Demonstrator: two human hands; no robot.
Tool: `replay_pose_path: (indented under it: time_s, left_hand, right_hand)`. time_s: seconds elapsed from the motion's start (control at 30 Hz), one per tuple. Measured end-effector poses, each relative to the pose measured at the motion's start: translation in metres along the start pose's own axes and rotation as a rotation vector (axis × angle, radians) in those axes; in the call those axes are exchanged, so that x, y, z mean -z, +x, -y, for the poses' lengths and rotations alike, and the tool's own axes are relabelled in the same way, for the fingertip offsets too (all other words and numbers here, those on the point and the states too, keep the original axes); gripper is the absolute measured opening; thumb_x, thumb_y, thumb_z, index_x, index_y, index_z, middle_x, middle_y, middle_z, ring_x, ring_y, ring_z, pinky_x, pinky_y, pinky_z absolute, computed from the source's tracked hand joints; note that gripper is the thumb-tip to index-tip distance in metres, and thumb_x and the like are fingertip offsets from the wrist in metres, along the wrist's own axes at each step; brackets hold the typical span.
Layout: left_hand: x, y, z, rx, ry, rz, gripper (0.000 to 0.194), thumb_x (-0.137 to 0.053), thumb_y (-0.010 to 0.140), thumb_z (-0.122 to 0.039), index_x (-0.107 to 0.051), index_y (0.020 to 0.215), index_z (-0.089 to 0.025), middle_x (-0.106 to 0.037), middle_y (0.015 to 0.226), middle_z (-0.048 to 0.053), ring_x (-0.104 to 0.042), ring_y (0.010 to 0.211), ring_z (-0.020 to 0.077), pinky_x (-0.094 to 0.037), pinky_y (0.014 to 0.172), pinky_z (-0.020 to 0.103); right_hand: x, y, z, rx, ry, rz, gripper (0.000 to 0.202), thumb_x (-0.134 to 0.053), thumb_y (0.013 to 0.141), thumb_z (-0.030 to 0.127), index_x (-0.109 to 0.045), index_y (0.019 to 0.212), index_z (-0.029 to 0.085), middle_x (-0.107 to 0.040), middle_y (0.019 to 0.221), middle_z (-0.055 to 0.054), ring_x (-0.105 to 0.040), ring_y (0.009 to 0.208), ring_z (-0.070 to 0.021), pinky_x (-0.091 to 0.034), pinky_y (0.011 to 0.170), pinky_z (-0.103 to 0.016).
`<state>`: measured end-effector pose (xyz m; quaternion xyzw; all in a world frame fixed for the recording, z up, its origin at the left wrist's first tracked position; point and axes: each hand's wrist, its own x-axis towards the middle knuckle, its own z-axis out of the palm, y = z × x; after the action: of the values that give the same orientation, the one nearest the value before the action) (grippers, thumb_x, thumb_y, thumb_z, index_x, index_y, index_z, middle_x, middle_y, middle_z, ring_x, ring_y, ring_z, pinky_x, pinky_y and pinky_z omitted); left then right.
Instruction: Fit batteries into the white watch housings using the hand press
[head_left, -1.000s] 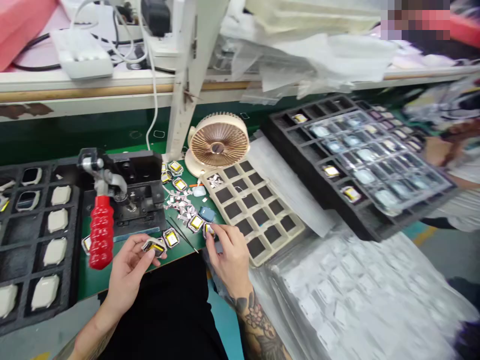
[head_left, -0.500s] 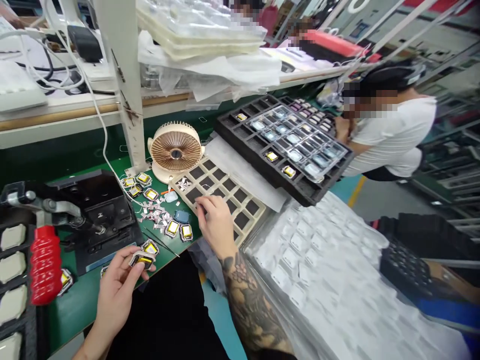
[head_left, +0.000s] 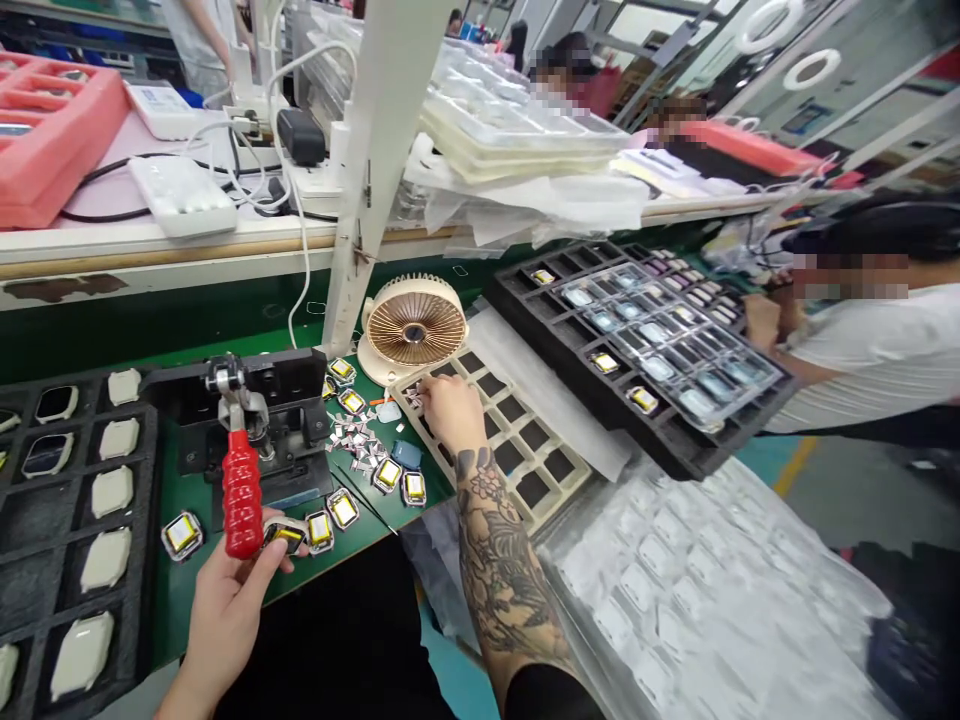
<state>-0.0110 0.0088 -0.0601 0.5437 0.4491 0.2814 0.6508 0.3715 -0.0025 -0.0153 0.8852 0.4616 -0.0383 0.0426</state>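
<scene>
My left hand (head_left: 229,605) is closed around an open watch case (head_left: 287,538) with a yellow-edged battery inside, at the bench's front edge behind the red clamp handle (head_left: 242,495). My right hand (head_left: 453,415) reaches down to the far left corner of a beige compartment tray (head_left: 529,435). Its fingers are bunched at small silvery pieces (head_left: 414,397) there; the fingertips are partly hidden. Similar watch cases (head_left: 344,508) lie beside the left hand. Tweezers (head_left: 364,495) rest near a pile of small flat parts (head_left: 358,438).
A beige fan (head_left: 414,333) stands behind the tray. On the left is a black foam tray (head_left: 30,545) holding watch shells. A tilted black tray (head_left: 637,350) rests at right, near a co-worker in a white shirt (head_left: 892,370). Plastic-covered trays (head_left: 712,590) sit right of my forearm.
The view has swung left. My right hand has moved from above the beige tray's near-left side to the small pieces in its far corner. My left hand still holds the watch case.
</scene>
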Motion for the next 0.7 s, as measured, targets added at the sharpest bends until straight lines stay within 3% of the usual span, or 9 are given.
replay_pose_path:
  time_s: [0.13, 0.3, 0.7]
  left_hand:
    - [0.0, 0.0004, -0.0062, 0.0, -0.019, -0.036, 0.046, -0.083, 0.095, -0.053, -0.073, 0.123, -0.018, -0.083, 0.098, 0.008, -0.076, 0.078, 0.0208, -0.064, 0.077, 0.029]
    - [0.0011, 0.0026, -0.0041, -0.016, -0.028, 0.007, 0.042, -0.08, 0.098, -0.052, -0.073, 0.122, -0.019, -0.081, 0.098, 0.007, -0.075, 0.079, 0.0207, -0.062, 0.079, 0.03]
    - [0.0061, 0.002, -0.001, -0.017, -0.024, 0.036, 0.039, -0.08, 0.099, -0.049, -0.074, 0.124, -0.019, -0.081, 0.102, 0.007, -0.076, 0.082, 0.0213, -0.062, 0.08, 0.031]
  right_hand:
    - [0.0055, -0.0013, 0.0036, 0.029, -0.084, 0.017, 0.031, -0.047, 0.106, 0.014, -0.077, 0.112, 0.016, -0.076, 0.116, -0.018, -0.068, 0.115, -0.0302, -0.049, 0.097, -0.038]
    - [0.0103, -0.0006, 0.0063, 0.087, -0.146, 0.036, 0.032, -0.049, 0.103, 0.009, -0.077, 0.116, 0.015, -0.073, 0.123, -0.02, -0.069, 0.115, -0.0273, -0.05, 0.097, -0.034]
    - [0.0061, -0.0032, -0.0025, 0.084, -0.124, 0.004, 0.034, -0.041, 0.111, 0.019, -0.073, 0.124, 0.016, -0.068, 0.13, -0.018, -0.067, 0.116, -0.0257, -0.052, 0.088, -0.032]
